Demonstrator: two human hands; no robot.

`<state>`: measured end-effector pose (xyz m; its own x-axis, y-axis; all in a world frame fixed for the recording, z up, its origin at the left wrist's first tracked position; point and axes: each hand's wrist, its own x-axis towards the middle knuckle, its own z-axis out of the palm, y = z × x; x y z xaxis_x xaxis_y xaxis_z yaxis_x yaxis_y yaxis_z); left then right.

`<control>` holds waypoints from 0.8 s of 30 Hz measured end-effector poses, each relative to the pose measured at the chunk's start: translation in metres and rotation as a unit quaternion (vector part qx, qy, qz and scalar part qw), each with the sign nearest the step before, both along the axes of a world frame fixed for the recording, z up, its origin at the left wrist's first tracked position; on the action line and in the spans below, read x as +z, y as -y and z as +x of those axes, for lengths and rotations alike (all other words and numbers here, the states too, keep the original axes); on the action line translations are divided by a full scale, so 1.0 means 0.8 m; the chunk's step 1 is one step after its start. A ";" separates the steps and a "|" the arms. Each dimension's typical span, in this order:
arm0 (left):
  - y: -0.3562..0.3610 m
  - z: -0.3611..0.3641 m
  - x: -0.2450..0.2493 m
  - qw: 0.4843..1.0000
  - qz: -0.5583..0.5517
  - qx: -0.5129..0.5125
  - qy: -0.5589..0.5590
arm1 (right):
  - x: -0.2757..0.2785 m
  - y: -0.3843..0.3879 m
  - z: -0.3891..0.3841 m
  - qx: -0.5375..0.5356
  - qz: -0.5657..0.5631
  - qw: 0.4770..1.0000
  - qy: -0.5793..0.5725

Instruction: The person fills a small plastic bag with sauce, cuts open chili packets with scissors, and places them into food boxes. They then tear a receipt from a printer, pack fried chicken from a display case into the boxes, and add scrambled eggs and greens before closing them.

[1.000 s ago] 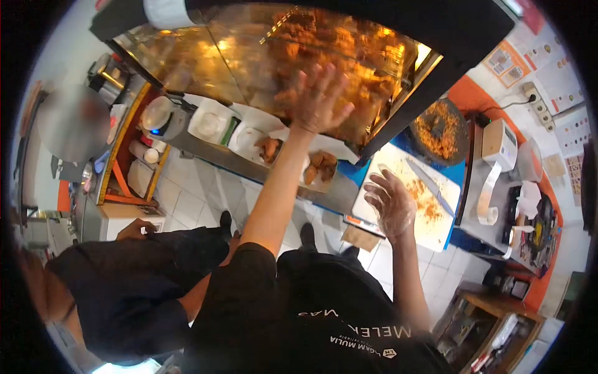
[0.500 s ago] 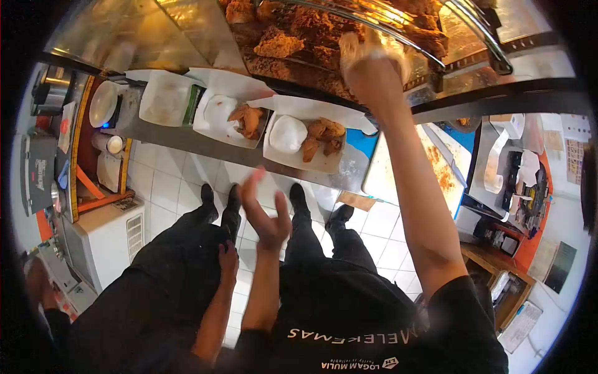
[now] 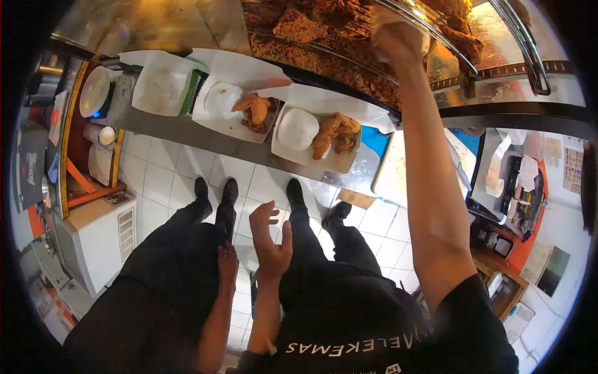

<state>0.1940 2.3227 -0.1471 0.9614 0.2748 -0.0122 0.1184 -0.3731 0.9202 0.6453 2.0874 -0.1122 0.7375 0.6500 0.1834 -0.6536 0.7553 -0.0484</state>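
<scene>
My right hand (image 3: 398, 45) reaches into a display case of fried chicken (image 3: 300, 26). Something pale and translucent shows around its fingers, which are blurred and partly behind a metal rail. My left hand (image 3: 269, 243) hangs in front of the counter, holding nothing, thumb apart and fingers loosely bent. Between the hands, on the counter edge, sits a paper box (image 3: 341, 163) with a white mound (image 3: 297, 129) and fried chicken pieces (image 3: 333, 134). A second box (image 3: 240, 132) beside it holds a similar mound and chicken. Left of that stands a white container (image 3: 159, 90).
A cutting board (image 3: 391, 165) lies right of the boxes, partly behind my right arm. Metal rails (image 3: 526, 47) cross the case front. To my left stands another person, their hand (image 3: 228, 262) lowered. A white appliance (image 3: 103, 240) stands at left.
My right hand has shifted right and up along the case. My left hand has lowered slightly. The view has turned a little, and the boxes remain on the counter.
</scene>
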 end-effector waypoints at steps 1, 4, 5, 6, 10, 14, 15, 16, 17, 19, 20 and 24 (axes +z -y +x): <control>-0.004 0.001 0.000 1.000 -0.004 0.006 -0.005 | 0.015 0.004 -0.005 0.055 0.008 0.998 0.001; -0.010 0.004 0.001 0.999 -0.026 0.019 -0.022 | 0.052 -0.015 -0.099 -0.145 -0.183 0.971 0.057; -0.011 0.006 0.003 0.999 -0.029 0.019 -0.022 | 0.042 -0.022 -0.121 -0.291 -0.362 0.864 0.193; -0.011 0.008 0.003 0.999 -0.040 0.024 -0.027 | 0.029 -0.028 -0.138 -0.413 -0.510 0.686 0.315; -0.010 0.010 -0.001 0.997 -0.068 0.036 -0.032 | 0.063 -0.048 -0.234 -0.525 -0.693 0.180 0.461; -0.011 0.019 -0.001 0.994 -0.095 0.042 -0.033 | 0.051 -0.039 -0.302 -0.514 -0.695 0.247 0.438; -0.012 0.020 -0.003 0.993 -0.104 0.042 -0.032 | 0.049 -0.037 -0.310 -0.512 -0.690 0.271 0.435; -0.012 0.022 -0.003 0.992 -0.113 0.041 -0.033 | 0.048 -0.034 -0.319 -0.509 -0.684 0.295 0.432; -0.012 0.026 0.001 0.991 -0.120 0.039 -0.038 | 0.050 -0.033 -0.324 -0.500 -0.679 0.324 0.429; -0.010 0.028 -0.002 0.989 -0.133 0.044 -0.041 | 0.066 -0.033 -0.336 -0.492 -0.679 0.350 0.418; -0.009 0.029 -0.003 0.988 -0.139 0.047 -0.042 | 0.074 -0.034 -0.343 -0.488 -0.678 0.362 0.413; -0.005 0.037 -0.001 0.990 -0.129 0.025 -0.051 | 0.097 -0.037 -0.302 -0.520 -0.683 0.317 0.404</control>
